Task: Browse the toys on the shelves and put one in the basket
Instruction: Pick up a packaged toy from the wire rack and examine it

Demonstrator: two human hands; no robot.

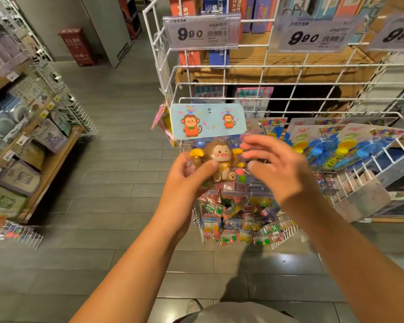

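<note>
A monkey toy (221,157) in a clear bag with a light blue header card (208,121) hangs in front of the white wire rack (222,73). My left hand (191,173) grips the bag's lower left part, thumb across the front. Just to the right of the toy, my right hand (273,166) hovers with fingers spread and relaxed, holding nothing. No shopping basket is in view.
Blue and yellow carded toys (341,148) hang on the rack to the right. A low wire bin of small packets (240,222) stands below my hands. Price tags reading 9.90 (201,32) clip to the rack top. Shelves with goods (21,145) line the left; grey floor lies between.
</note>
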